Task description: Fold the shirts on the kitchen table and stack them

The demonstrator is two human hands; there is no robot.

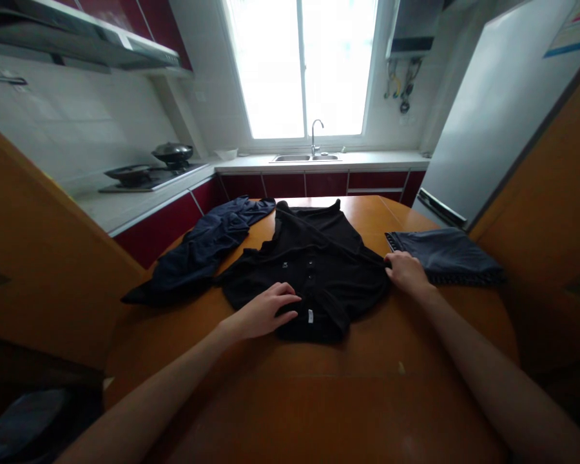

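Observation:
A black polo shirt (pixel 319 258) lies spread on the wooden table (pixel 290 399), its collar and white label toward me and its hem toward the window. Over the shirt near the collar is my left hand (pixel 270 310), its thumb and fingers apart and nothing between them. My right hand (pixel 406 272) pinches the edge of the shirt's sleeve at the right side. Buttons and a small light logo show on the shirt's front.
Crumpled dark blue clothing (pixel 198 248) lies on the table's left side. A folded grey-blue garment (pixel 447 254) sits at the right, close to my right hand. Beyond the table are a counter with a sink (pixel 292 158), a stove (pixel 149 180) with pans and a fridge (pixel 493 109).

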